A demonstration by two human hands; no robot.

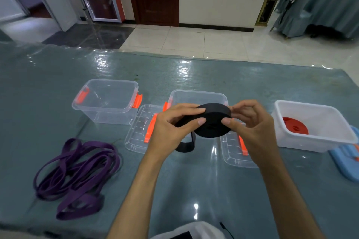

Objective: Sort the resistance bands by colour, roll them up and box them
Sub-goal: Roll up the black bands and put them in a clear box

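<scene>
Hands, left and right, grip one black roll; three boxes wait.

rolled black fabric band; loose purple rubber bands near left; coiled red band in the white plastic tub at right; clear plastic boxes with orange latches; teal glossy table cover.

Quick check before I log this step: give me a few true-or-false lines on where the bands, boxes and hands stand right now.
1. Both hands, left hand and right hand, hold the black roll. True.
2. The purple bands are rolled up. False: they lie loose on the table.
3. A red roll sits in the white box. True.
4. The left clear box holds a roll. False: it is empty.
5. The black roll has no loose end. False: a tail hangs below.
</scene>
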